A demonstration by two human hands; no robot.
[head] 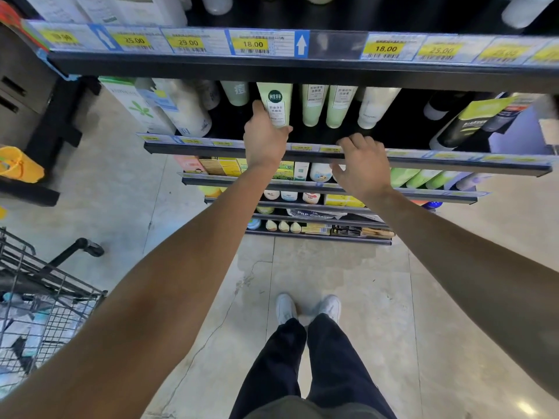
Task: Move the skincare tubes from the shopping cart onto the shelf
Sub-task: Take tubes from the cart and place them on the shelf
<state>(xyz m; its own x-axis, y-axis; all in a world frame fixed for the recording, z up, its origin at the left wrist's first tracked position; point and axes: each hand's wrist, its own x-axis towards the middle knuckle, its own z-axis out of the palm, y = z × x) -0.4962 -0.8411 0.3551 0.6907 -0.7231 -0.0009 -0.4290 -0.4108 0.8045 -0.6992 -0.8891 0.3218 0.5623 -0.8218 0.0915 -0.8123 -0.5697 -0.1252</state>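
Note:
My left hand grips a pale green skincare tube with a dark round logo, standing cap-down on the black shelf. To its right stand two more pale green tubes and a white tube. My right hand hovers at the shelf's front edge with loosely curled fingers, holding nothing. The black wire shopping cart sits at the lower left with light blue and white packages inside.
An upper shelf with yellow price tags overhangs the tubes. Dark bottles fill the shelf's right side, white cartons its left. Lower shelves hold boxes and bottles. My feet stand on a tiled floor.

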